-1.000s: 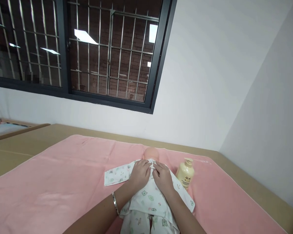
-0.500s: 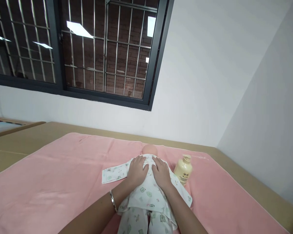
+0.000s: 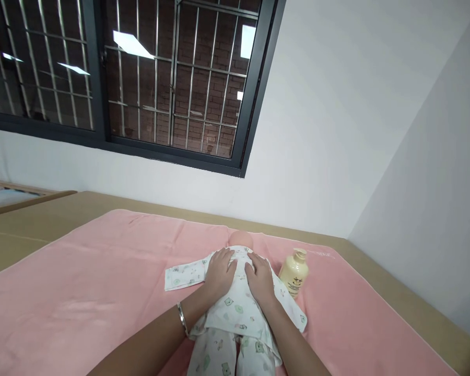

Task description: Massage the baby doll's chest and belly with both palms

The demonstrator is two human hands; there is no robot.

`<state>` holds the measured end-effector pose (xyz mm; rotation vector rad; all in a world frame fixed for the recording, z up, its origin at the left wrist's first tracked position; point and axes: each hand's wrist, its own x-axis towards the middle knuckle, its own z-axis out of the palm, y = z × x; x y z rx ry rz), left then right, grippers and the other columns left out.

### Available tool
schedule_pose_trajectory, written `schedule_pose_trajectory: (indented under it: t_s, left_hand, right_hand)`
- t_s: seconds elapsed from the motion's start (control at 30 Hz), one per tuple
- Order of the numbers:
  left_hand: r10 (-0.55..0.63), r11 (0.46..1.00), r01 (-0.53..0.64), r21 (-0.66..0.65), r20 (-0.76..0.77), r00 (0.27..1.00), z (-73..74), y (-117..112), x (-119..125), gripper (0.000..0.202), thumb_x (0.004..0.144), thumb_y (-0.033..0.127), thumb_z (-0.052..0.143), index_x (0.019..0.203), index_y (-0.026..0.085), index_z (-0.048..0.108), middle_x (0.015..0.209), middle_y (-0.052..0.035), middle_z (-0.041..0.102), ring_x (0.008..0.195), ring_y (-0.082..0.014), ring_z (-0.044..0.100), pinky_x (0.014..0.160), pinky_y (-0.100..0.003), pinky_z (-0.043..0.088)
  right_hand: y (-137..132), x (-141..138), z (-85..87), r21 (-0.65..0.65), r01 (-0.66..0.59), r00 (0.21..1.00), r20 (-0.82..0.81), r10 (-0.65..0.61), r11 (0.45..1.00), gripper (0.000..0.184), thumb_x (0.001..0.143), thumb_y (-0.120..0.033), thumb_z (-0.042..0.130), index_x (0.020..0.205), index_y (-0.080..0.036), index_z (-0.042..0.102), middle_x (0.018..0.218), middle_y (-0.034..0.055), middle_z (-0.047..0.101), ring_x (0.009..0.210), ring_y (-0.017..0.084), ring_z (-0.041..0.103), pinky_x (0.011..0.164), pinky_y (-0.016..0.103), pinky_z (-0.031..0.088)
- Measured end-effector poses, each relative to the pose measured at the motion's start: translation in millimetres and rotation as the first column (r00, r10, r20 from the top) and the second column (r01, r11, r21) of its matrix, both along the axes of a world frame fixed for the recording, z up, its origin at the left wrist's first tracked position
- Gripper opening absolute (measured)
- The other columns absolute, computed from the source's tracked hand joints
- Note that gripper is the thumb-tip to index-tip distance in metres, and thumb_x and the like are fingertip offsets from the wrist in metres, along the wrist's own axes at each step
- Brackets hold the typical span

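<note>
A baby doll [image 3: 241,239] lies on a pink mat [image 3: 113,282], only the rounded top of its head showing beyond the collar. It wears a white printed top [image 3: 235,308] and matching trousers [image 3: 215,355]. My left hand [image 3: 221,272] rests flat on the left side of the doll's upper body, fingers stretched out. On the right side of the chest, my right hand [image 3: 260,279] lies likewise, fingers apart. Neither hand grips anything. One sleeve [image 3: 185,275] spreads out to the left; the other slants down to the right, partly behind my right forearm.
A yellow pump bottle [image 3: 294,272] stands on the mat just right of the doll. The mat lies on a tan table [image 3: 62,219] against a white wall [image 3: 317,130]. A dark-framed window [image 3: 172,83] with metal bars is above.
The view has shifted slightly. My right hand has moved a little to the right over the doll's chest; my left hand stays nearly in place.
</note>
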<state>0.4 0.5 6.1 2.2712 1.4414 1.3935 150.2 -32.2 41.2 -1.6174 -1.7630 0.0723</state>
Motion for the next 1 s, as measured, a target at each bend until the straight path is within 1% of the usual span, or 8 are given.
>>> schedule_pose_trajectory:
  t_s: [0.1,0.2,0.37,0.53,0.67,0.8,0.9,1.0]
  left_hand:
    - [-0.004,0.995,-0.001,0.105,0.055,0.998,-5.8,-2.3,-1.5,0.041,0.096,0.027,0.032,0.130,0.019,0.053,0.141,-0.0079,0.052,0.138,-0.0220,0.038,0.116,-0.049,0.029]
    - [-0.004,0.988,-0.008,0.152,0.083,0.997,-9.5,-3.0,-2.2,0.042,0.097,0.028,0.030,0.134,0.020,0.049,0.146,-0.0064,0.046,0.141,-0.0210,0.033,0.117,-0.050,0.027]
    - [0.003,0.994,-0.012,0.109,0.088,0.996,-9.7,-2.5,-2.0,0.043,0.098,0.029,0.028,0.133,0.020,0.051,0.144,-0.0073,0.048,0.140,-0.0216,0.034,0.116,-0.051,0.030]
    - [0.010,0.994,-0.018,0.105,0.084,0.996,-7.2,-2.0,-3.0,0.040,0.098,0.028,0.029,0.125,0.020,0.057,0.142,-0.0064,0.051,0.140,-0.0229,0.034,0.116,-0.054,0.028]
    - [0.005,0.995,-0.013,0.102,0.086,0.996,-7.6,-0.9,-3.5,0.040,0.097,0.027,0.029,0.124,0.020,0.057,0.141,-0.0066,0.051,0.141,-0.0231,0.032,0.116,-0.054,0.028]
    - [-0.002,0.996,-0.007,0.089,0.107,0.994,-10.2,0.7,-3.4,0.040,0.098,0.030,0.030,0.123,0.020,0.059,0.142,-0.0069,0.051,0.140,-0.0231,0.033,0.116,-0.053,0.029]
    - [-0.013,0.998,0.007,0.056,0.124,0.992,-12.6,1.9,-3.3,0.040,0.098,0.030,0.030,0.122,0.019,0.059,0.140,-0.0081,0.053,0.138,-0.0238,0.037,0.113,-0.053,0.033]
    - [-0.033,0.999,0.030,0.025,0.148,0.988,-14.4,2.9,-3.8,0.038,0.097,0.031,0.031,0.120,0.019,0.060,0.136,-0.0089,0.056,0.134,-0.0239,0.043,0.111,-0.051,0.037]
  right_hand:
    - [-6.2,-6.3,5.1,0.085,0.063,0.997,0.031,-0.066,0.994,0.040,0.087,-0.023,0.039,0.113,-0.016,0.068,0.126,0.0097,0.063,0.124,0.021,0.051,0.117,0.044,0.017]
    - [-10.3,-14.1,11.2,0.135,0.093,0.988,0.108,-0.108,0.986,0.043,0.087,-0.021,0.040,0.123,-0.015,0.063,0.140,0.0115,0.051,0.134,0.023,0.040,0.117,0.046,0.013]
    - [-13.6,-22.4,17.6,-0.089,-0.033,0.972,0.229,0.053,0.996,0.047,0.092,-0.031,0.039,0.136,-0.022,0.052,0.150,0.0101,0.039,0.140,0.030,0.031,0.113,0.055,0.017]
    - [-16.5,-24.1,20.6,-0.019,0.048,0.968,0.247,-0.042,0.999,0.050,0.092,-0.030,0.039,0.139,-0.017,0.047,0.154,0.0125,0.029,0.144,0.028,0.021,0.116,0.052,0.011]
    - [-17.0,-25.0,22.0,-0.126,-0.010,0.974,0.224,0.039,0.992,0.048,0.092,-0.034,0.040,0.137,-0.022,0.049,0.151,0.0102,0.038,0.142,0.029,0.027,0.114,0.055,0.015]
    - [-16.7,-24.6,22.6,-0.028,0.024,0.983,0.184,-0.018,0.999,0.050,0.090,-0.030,0.041,0.137,-0.016,0.049,0.152,0.0128,0.034,0.142,0.028,0.026,0.115,0.050,0.016]
    - [-16.6,-24.3,22.2,-0.090,-0.039,0.983,0.173,0.055,0.995,0.048,0.090,-0.031,0.042,0.135,-0.019,0.052,0.149,0.0115,0.039,0.141,0.029,0.029,0.114,0.054,0.016]
    - [-16.9,-23.6,22.5,-0.063,-0.011,0.991,0.131,0.019,0.998,0.046,0.091,-0.030,0.041,0.133,-0.019,0.054,0.148,0.0122,0.042,0.139,0.026,0.032,0.115,0.049,0.019]
